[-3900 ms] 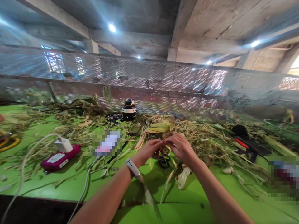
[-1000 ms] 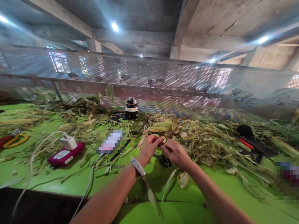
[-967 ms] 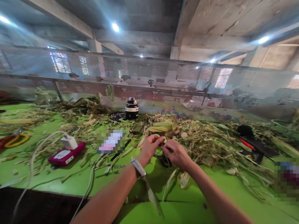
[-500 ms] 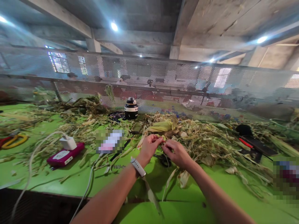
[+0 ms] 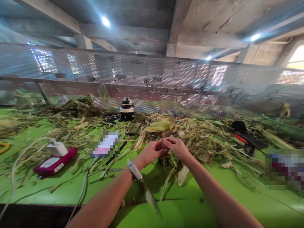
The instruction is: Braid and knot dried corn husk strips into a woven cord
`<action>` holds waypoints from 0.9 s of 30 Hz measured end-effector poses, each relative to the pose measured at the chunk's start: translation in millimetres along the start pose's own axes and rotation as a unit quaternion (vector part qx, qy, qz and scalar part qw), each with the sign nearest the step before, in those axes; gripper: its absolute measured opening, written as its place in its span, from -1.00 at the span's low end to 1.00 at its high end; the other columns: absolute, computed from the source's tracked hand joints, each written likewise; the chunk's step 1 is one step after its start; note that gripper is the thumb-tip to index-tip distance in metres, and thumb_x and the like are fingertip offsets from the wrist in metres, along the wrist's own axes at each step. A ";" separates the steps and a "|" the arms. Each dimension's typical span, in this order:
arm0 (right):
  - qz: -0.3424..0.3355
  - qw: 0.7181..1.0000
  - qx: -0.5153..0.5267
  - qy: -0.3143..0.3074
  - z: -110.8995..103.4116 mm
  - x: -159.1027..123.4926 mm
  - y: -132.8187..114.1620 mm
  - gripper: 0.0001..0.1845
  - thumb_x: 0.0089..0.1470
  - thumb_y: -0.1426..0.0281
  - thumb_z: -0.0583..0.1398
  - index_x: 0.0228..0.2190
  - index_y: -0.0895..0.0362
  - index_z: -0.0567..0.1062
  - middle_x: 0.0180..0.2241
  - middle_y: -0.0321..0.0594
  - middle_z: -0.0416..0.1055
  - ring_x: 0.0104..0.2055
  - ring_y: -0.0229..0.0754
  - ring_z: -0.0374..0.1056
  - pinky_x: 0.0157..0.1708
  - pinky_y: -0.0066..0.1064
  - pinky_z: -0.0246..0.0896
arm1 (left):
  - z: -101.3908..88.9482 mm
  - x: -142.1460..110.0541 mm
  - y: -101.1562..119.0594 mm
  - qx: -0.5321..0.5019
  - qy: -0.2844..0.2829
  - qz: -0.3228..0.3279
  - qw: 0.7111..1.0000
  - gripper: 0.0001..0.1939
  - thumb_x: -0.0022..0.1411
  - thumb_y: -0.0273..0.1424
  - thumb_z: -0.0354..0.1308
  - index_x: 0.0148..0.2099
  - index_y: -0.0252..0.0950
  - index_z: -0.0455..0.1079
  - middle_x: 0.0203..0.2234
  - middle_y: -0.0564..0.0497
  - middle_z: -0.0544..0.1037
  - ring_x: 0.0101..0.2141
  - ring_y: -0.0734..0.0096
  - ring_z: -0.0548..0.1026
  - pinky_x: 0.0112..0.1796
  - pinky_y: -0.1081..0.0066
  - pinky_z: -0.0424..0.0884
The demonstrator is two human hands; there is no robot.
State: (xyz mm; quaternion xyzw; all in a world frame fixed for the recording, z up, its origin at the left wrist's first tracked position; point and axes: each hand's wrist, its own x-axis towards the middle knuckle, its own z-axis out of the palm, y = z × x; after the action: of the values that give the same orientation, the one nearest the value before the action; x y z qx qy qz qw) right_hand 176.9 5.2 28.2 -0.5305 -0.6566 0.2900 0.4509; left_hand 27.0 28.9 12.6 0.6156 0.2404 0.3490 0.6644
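My left hand [image 5: 152, 151], with a white watch on its wrist, and my right hand [image 5: 176, 147] meet fingertip to fingertip over the green table [image 5: 213, 196]. Both are pinched on a small bit of dry husk between them; I cannot make out exactly what it is. Long pale husk strips [image 5: 181, 175] hang and lie under my hands. A dark pair of scissors [image 5: 163, 161] rests on the table just below them. Behind my hands lies an ear of corn in its yellow-green husk [image 5: 158, 126], amid a wide heap of dried husks [image 5: 209, 139].
A magenta power bank [image 5: 53, 161] with a white plug and cable lies at the left. A black-and-white jar [image 5: 127, 109] stands by the perforated metal screen [image 5: 152, 82] at the back. Black-and-red tools [image 5: 247, 139] lie at the right.
My hands have stayed pinched together and shifted slightly; the right hand rose to meet the left. The camera turned a little to the right, sliding everything leftward.
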 end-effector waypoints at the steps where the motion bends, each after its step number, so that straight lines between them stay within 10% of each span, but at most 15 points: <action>1: 0.019 0.998 0.054 -0.002 2.8 -0.5 0.2 -0.63 -0.11 0.09 0.20 -0.53 0.17 0.49 -0.52 -0.28 0.38 -0.43 -0.23 0.26 -0.41 -0.43 0.13 | 0.2 0.0 -0.4 0.001 -0.008 0.000 1.000 -0.56 -0.27 -0.16 0.42 -0.38 -0.37 0.44 -0.49 0.01 0.56 -0.45 0.44 0.46 -0.29 0.39 0.37; 5: 0.084 0.978 0.186 0.036 9.9 -3.5 0.0 -0.66 -0.30 0.17 0.32 -0.51 0.17 0.49 -0.54 -0.31 0.38 -0.47 -0.27 0.23 -0.43 -0.44 0.12 | -1.1 -0.1 -1.3 0.019 -0.008 -0.021 1.000 -0.59 -0.26 -0.19 0.42 -0.42 -0.36 0.44 -0.52 0.01 0.57 -0.45 0.41 0.48 -0.30 0.39 0.37; 14: -0.014 0.983 0.146 0.107 24.0 -5.7 2.4 -0.76 -0.23 0.21 0.30 -0.56 0.11 0.45 -0.43 -0.27 0.36 -0.40 -0.25 0.27 -0.45 -0.44 0.17 | 1.7 -7.2 0.7 -0.014 -0.067 -0.080 0.994 -0.66 -0.24 -0.22 0.42 -0.49 -0.37 0.47 -0.59 -0.01 0.56 -0.52 0.44 0.47 -0.37 0.44 0.34; 21: 0.090 0.964 0.248 0.040 19.9 -5.9 -1.4 -0.59 -0.25 0.06 0.30 -0.48 0.13 0.40 -0.66 -0.44 0.22 -0.68 -0.40 0.02 -0.70 -0.52 -0.10 | 5.5 -8.9 5.8 -0.068 -0.049 -0.107 0.991 -0.66 -0.22 -0.25 0.43 -0.43 -0.39 0.48 -0.53 -0.04 0.58 -0.49 0.47 0.49 -0.39 0.50 0.34; 27: 0.015 0.997 0.043 0.064 -0.5 0.1 -1.7 -0.53 -0.01 0.01 0.12 -0.59 0.17 0.41 -0.60 -0.33 0.29 -0.52 -0.31 0.18 -0.51 -0.47 0.06 | 1.4 -5.3 6.8 -0.106 0.002 -0.105 0.989 -0.62 -0.20 -0.18 0.41 -0.50 -0.37 0.40 -0.60 0.00 0.54 -0.59 0.54 0.42 -0.52 0.54 0.26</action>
State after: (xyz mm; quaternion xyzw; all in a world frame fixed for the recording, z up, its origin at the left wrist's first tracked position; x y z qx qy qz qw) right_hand 176.6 4.7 30.0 -0.5377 -0.6057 0.2899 0.5099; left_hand 23.5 23.9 18.9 0.5125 0.2666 0.3015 0.7585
